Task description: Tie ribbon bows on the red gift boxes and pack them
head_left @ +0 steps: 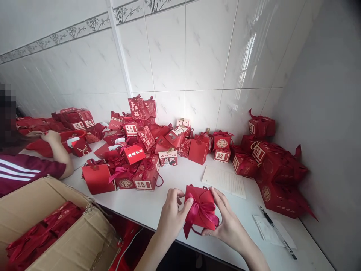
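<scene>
Between my two hands is a small red gift box (pixel 207 197), its top tied with a shiny dark-pink ribbon bow (pixel 200 209). My left hand (pixel 176 209) grips the box's left side, thumb lying on the top beside the bow. On the other side, my right hand (pixel 225 216) holds the right edge, with fingers along the upper corner and the thumb low near the front. A cord loop hangs at the box's near side. The box is over the front part of the white table (pixel 186 175); its underside is hidden.
Many red gift boxes (pixel 143 177) crowd the table's left and back, and more boxes (pixel 279 177) are stacked at right. Lined paper (pixel 224 181) and a pen (pixel 278 231) lie nearby. An open cardboard box (pixel 98 229) holds red boxes. A co-worker's arm (pixel 60 154) reaches in at left.
</scene>
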`<state>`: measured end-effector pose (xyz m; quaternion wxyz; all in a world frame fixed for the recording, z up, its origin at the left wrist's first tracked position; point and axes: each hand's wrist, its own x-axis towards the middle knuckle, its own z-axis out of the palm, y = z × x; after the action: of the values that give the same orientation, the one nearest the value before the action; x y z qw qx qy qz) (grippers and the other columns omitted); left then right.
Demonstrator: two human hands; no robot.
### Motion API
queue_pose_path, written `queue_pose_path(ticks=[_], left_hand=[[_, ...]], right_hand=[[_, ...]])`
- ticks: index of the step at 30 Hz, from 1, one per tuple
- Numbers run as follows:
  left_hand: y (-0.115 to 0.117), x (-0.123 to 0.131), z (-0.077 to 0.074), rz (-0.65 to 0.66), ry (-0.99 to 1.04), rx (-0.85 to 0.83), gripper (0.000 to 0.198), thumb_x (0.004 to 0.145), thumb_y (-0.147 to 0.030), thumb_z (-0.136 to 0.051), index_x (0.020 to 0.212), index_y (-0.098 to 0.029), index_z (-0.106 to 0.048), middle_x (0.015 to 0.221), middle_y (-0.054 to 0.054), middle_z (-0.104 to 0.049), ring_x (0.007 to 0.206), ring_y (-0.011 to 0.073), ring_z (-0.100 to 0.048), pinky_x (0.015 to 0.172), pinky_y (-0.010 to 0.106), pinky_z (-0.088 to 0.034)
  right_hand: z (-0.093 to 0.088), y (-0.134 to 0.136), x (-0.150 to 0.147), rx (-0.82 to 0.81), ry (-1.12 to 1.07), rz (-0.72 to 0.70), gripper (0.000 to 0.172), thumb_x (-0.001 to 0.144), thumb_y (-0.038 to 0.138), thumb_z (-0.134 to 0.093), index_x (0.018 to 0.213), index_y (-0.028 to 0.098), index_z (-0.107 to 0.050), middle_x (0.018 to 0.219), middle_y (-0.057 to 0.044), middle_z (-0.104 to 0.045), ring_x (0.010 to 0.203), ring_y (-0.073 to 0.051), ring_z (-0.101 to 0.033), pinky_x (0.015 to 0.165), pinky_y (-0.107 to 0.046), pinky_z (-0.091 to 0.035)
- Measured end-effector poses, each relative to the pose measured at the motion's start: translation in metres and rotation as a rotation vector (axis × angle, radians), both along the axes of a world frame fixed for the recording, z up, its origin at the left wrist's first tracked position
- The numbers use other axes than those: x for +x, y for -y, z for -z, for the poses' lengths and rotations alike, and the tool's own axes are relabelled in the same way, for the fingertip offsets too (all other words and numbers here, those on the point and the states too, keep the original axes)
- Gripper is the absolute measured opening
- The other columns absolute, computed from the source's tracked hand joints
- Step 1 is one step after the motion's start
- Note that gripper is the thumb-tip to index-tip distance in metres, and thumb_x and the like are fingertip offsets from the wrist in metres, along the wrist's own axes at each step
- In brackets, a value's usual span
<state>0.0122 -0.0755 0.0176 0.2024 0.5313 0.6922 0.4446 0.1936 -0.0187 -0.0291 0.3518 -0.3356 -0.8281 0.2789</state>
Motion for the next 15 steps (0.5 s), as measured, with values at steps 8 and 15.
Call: queue_pose_path(ticks=[8, 15], left_hand=[[0.033, -0.015, -0.035, -0.077, -0.057, 0.366, 0.018, 0.088, -0.035, -0.047, 0.076, -0.022, -0.047, 0.074, -0.001, -0.049, 0.066, 0.0130, -0.051, 0.065, 0.026, -0.046], [0.075, -0.019, -0.047, -0.133, -0.344, 0.903, 0.010, 0.084, -0.012, -0.057, 0.083, -0.021, -0.051, 0.080, 0.000, -0.045, 0.075, 0.0128, -0.050, 0.073, 0.028, -0.050]], right_hand=[[-0.052, 0.025, -0.028, 0.447, -0.058, -0.071, 0.091, 0.077, 0.018, -0.068, 0.147, 0.026, -0.011, 0.145, -0.016, -0.029, 0.135, -0.031, -0.034, 0.098, -0.039, -0.049], [-0.082, 0.054, -0.058, 0.557, -0.160, -0.093, 0.082, 0.083, 0.021, -0.063, 0.147, 0.024, -0.011, 0.144, -0.015, -0.027, 0.137, -0.026, -0.030, 0.105, -0.042, -0.041]])
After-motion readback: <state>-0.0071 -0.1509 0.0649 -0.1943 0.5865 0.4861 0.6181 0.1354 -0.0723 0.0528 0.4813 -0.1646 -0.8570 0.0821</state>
